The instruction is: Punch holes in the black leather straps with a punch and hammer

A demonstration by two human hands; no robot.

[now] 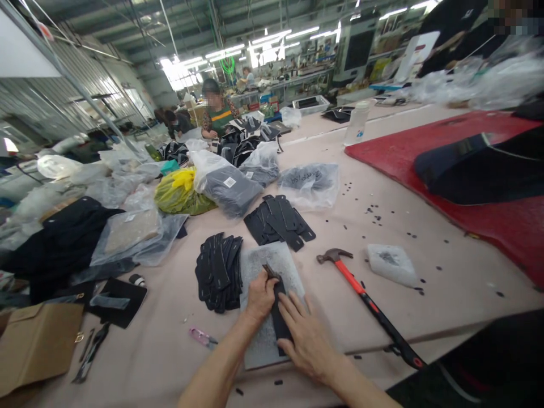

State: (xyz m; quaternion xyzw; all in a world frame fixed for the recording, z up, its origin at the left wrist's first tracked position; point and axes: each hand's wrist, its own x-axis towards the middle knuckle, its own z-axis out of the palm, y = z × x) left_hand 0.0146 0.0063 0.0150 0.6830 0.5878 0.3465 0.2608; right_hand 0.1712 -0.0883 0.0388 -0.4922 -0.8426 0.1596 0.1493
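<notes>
My left hand (262, 293) is closed round a short, dark metal punch (270, 272), whose lower end is hidden by my fingers at the top of a black strip (279, 323). The strip lies lengthwise on a scuffed grey-white board (257, 348). Fingers stretched out, my right hand (305, 334) rests flat along the strip's right edge. To the left of the board is a pile of black slotted pieces (219, 272), and more such pieces (278, 218) lie fanned beyond it. A claw hammer (361, 292) with a red and black handle lies to the right.
Pink-handled snips (202, 337) lie left of the board. A whitish wrapped block (391, 264) and scattered black bits sit to the right. Bagged goods (229, 184), a clear bottle (357, 124) and a red sheet (395, 141) are farther back. Another person (219, 113) works across the table.
</notes>
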